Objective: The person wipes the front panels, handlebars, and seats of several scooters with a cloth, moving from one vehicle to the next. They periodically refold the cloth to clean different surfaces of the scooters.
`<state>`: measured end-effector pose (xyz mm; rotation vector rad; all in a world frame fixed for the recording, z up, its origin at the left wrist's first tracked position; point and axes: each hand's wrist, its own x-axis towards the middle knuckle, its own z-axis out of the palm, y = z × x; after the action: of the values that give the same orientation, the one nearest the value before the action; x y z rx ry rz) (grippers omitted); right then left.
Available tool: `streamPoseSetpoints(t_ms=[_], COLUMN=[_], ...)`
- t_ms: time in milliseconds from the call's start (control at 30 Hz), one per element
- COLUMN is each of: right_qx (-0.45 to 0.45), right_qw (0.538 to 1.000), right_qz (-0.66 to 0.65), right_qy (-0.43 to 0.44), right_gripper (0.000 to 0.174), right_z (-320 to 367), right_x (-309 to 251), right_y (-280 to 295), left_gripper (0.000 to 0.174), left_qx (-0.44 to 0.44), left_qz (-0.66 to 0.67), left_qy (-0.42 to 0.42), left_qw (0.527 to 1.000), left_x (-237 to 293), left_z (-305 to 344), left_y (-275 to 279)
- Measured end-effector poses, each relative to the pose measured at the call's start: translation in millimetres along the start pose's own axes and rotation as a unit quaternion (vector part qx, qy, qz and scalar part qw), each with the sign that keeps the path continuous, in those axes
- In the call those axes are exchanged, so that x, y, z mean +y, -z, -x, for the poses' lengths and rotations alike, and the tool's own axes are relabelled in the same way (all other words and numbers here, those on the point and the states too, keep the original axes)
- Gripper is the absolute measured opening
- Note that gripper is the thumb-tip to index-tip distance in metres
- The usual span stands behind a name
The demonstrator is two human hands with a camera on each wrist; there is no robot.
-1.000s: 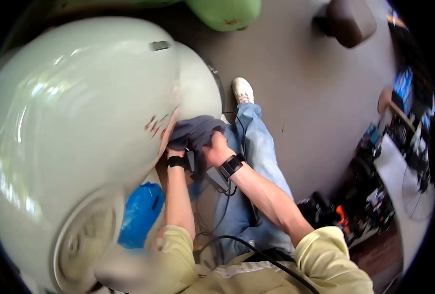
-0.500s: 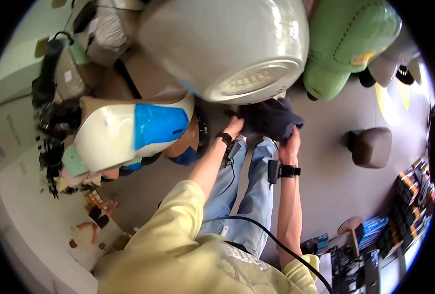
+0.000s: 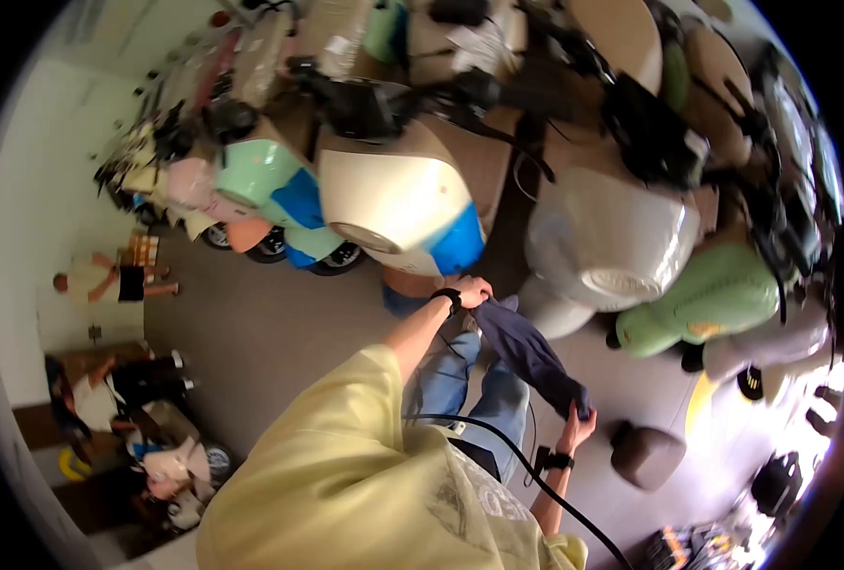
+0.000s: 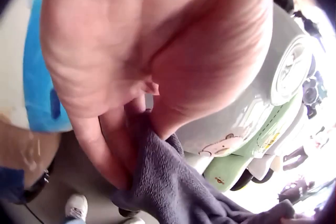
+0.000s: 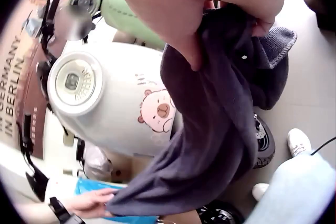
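A dark grey towel (image 3: 533, 356) stretches slantwise between my two hands in front of the scooters. My left hand (image 3: 472, 290) pinches one end between thumb and fingers; in the left wrist view the towel (image 4: 173, 182) hangs from those fingertips. My right hand (image 3: 575, 432) grips the other end, lower and to the right. Up close in the right wrist view, the towel (image 5: 210, 113) bunches in that grip, with a stitched edge showing. Beyond it stands a glossy pale grey scooter (image 3: 612, 233), which carries a cartoon bear drawing (image 5: 157, 111) on its front.
A cream scooter (image 3: 393, 190) with blue film (image 3: 458, 242) stands left of the grey one, a green scooter (image 3: 692, 299) to its right. A brown stool (image 3: 648, 456) is near my right hand. Two people (image 3: 99, 290) are far left. A black cable (image 3: 526, 442) crosses my body.
The towel was bunched low against the pale grey scooter's front; now it is drawn out between my hands, away from it. My view has swung and risen to show the scooter row.
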<state>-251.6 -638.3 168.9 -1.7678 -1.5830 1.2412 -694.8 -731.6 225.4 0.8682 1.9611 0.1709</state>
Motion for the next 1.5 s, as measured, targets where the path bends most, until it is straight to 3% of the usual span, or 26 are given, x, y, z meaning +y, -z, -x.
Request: streamPoseSetpoints(t_ms=[67,167,267,400,467,533,633,667,733,800,833,867,933,967,1000,1067,1100,1233,1333,1467,1500], right_qx=[-0.01,-0.065,-0.108,-0.209,-0.238,-0.297,-0.396,-0.407,-0.426,-0.42,-0.463,-0.491,-0.543,-0.548,-0.543,-0.527,-0.543,-0.51,-0.51,-0.565,-0.554], right_qw=[0.996,0.99,0.97,0.943,0.915,0.886,0.833,0.823,0.803,0.833,0.84,0.803,0.782,0.776,0.76,0.723,0.72,0.69,0.667,0.672,0.661], right_qz=[0.069,0.11,0.155,0.182,0.223,0.274,0.309,0.298,0.273,0.088,0.065,-0.009,-0.012,0.015,0.027,0.051,0.027,0.018,0.075,0.176,0.206], right_qy=[0.056,0.065,0.153,0.184,0.238,0.228,0.231,0.261,0.316,0.348,0.274,0.337,0.306,0.311,0.356,0.444,0.431,0.513,0.538,0.445,0.462], right_gripper=[0.041,0.042,0.04,0.04,0.043,0.045,0.047,0.05,0.056,0.066,0.072,0.064,0.047,0.033,0.032,0.031,0.03,0.036,0.037,0.028,0.025], right_z=[-2.0,-10.0,-21.8,-41.3,-49.3,-53.5,-69.3,-72.1,-70.5,-23.1,11.8,24.9,32.2,46.4,52.8,62.9,67.9,82.0,86.7,99.3,89.3], right_x=[-14.3,-45.9,-80.1,-102.9,-99.4,-104.7,-108.0,-113.8,-147.4,-243.4,-307.3,-335.8,-358.1,-378.6,-388.6,-402.7,-408.1,-418.2,-404.4,-401.2,-386.2], right_y=[0.4,1.7,0.1,-7.6,-12.6,-16.7,-29.8,-36.2,-52.8,-67.7,-61.3,-66.2,-72.2,-76.6,-82.5,-90.3,-93.5,-97.8,-104.6,-92.0,-90.6], left_gripper=[0.025,0.022,0.014,0.009,0.01,0.011,0.012,0.013,0.014,0.013,0.013,0.013,0.013,0.014,0.013,0.012,0.012,0.011,0.014,0.022,0.023], left_qx=[0.059,0.161,0.282,0.435,0.391,0.405,0.365,0.387,0.371,0.39,0.386,0.38,0.381,0.381,0.39,0.409,0.416,0.442,0.47,0.493,0.495], left_qz=[0.023,0.051,0.056,0.032,0.082,0.041,0.042,0.04,0.03,-0.005,-0.046,-0.088,-0.117,-0.131,-0.138,-0.152,-0.165,-0.202,-0.21,-0.211,-0.21], left_qy=[-0.049,-0.083,-0.113,-0.208,-0.262,-0.325,-0.355,-0.382,-0.394,-0.436,-0.44,-0.443,-0.438,-0.435,-0.425,-0.406,-0.403,-0.392,-0.391,-0.367,-0.362], left_qw=[0.997,0.982,0.951,0.876,0.878,0.854,0.86,0.838,0.84,0.811,0.81,0.807,0.806,0.805,0.805,0.803,0.798,0.781,0.763,0.76,0.761], left_x=[-54.2,-53.4,-49.5,6.1,32.8,46.8,73.9,78.5,89.9,98.5,102.1,103.9,106.0,105.1,102.4,96.2,91.3,73.1,66.9,52.6,46.5], left_z=[-11.6,35.8,68.8,155.1,182.7,190.4,221.4,223.5,240.0,250.6,257.1,263.0,270.0,273.8,278.5,288.9,293.4,318.4,340.8,371.1,377.3], left_y=[-6.2,28.8,43.7,82.1,99.3,102.9,122.2,123.1,132.2,137.5,140.1,142.0,142.0,141.7,141.8,143.5,145.1,143.4,142.7,149.4,148.8])
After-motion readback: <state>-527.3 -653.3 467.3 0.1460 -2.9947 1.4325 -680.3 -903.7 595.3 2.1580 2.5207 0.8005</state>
